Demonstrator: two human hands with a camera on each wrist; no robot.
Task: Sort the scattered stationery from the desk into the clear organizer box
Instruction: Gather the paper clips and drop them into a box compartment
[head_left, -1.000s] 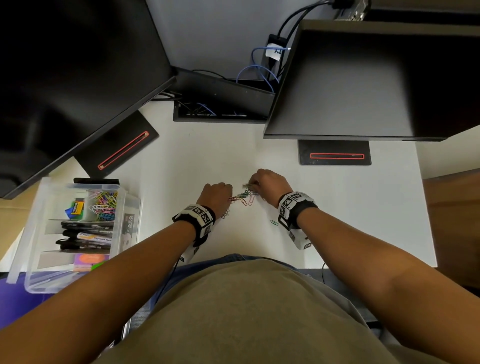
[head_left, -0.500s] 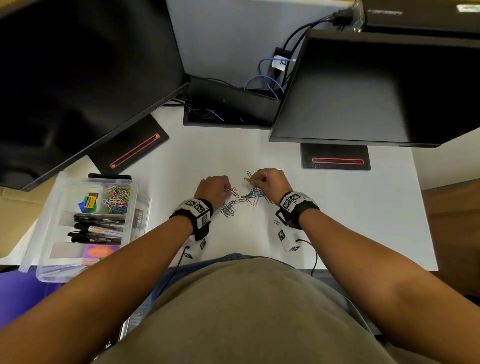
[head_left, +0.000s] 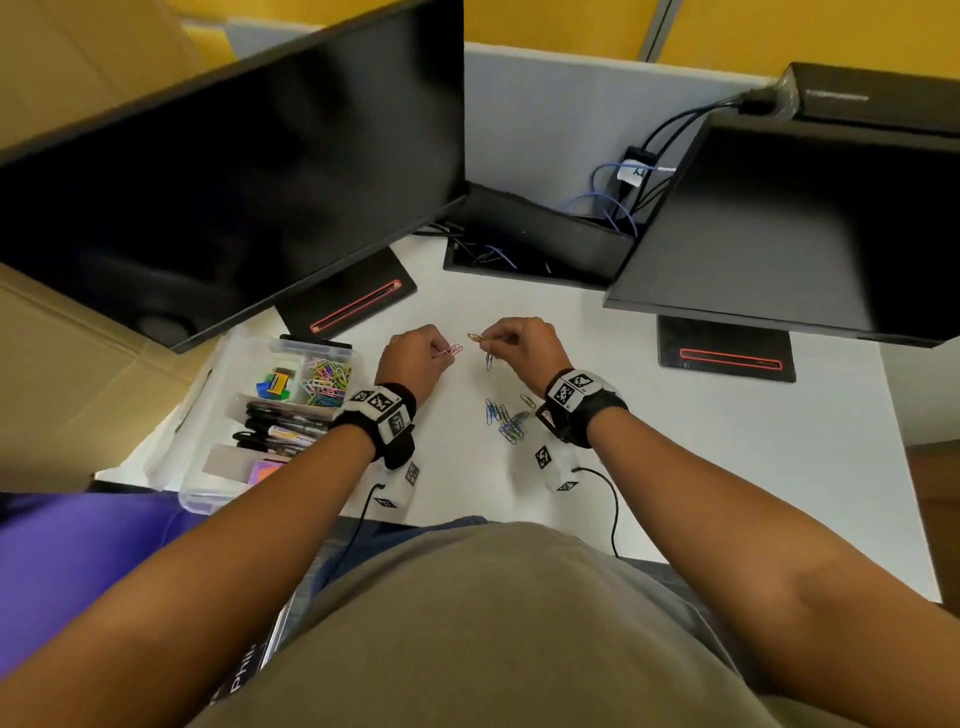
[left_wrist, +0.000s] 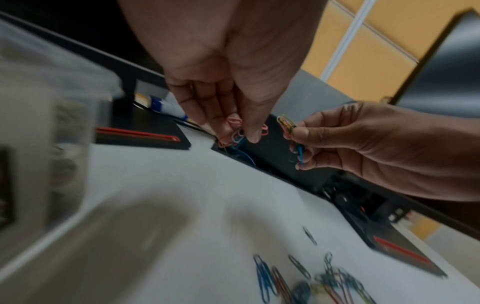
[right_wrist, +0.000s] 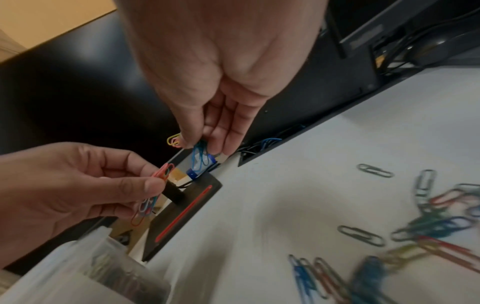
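Both hands are raised above the white desk (head_left: 727, 441). My left hand (head_left: 415, 358) pinches a small bunch of paper clips (head_left: 448, 351), mostly pink and red (right_wrist: 163, 174). My right hand (head_left: 519, 345) pinches another bunch, yellow at the top (head_left: 475, 336) and blue hanging below (head_left: 489, 359), also seen in the right wrist view (right_wrist: 200, 154). A loose pile of coloured paper clips (head_left: 506, 418) lies on the desk under my right wrist. The clear organizer box (head_left: 208, 478) stands at the left, holding paper clips (head_left: 327, 379), markers (head_left: 280, 431) and small items.
Two black monitors (head_left: 234, 182) (head_left: 805, 223) overhang the back of the desk, with their bases (head_left: 353, 301) (head_left: 727, 353) on it. A black cable tray (head_left: 535, 244) sits between them. Wrist-camera cables (head_left: 613, 509) trail off the front edge.
Both hands lifted off the desk with paper clips pinched in them and moved apart. The pile they were gathering now lies below, near my right wrist. The head view tilted up.
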